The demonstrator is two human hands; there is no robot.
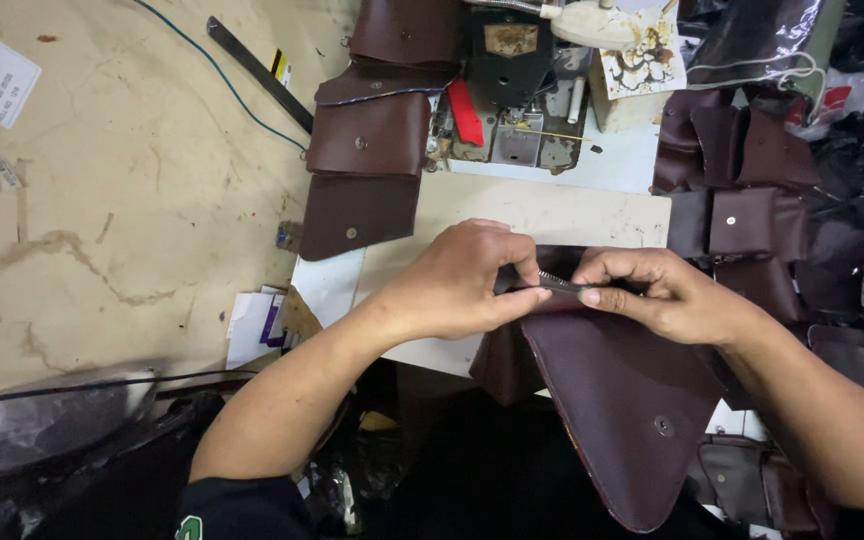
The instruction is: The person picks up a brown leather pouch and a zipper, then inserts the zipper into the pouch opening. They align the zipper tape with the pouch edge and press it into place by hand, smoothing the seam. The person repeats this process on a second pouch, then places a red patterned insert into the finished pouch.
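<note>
At the near edge of the white work table [592,215], the person's two hands meet over a dark brown leather piece [622,400]; the left hand [457,285] is closed in a pinch on the upper edge of that piece, thumb and fingers pressed together; the right hand [657,290] pinches the same edge from the other side, gripping a thin strip of zipper [559,283] between the hands; the leather piece hangs from the table edge toward the person's lap, a round snap near its lower corner; beyond the hands stands a sewing machine [512,90]; a chain of sewn brown pouches [367,150] lies to its left, and a heap of brown pouches [752,190] sits at the right
</note>
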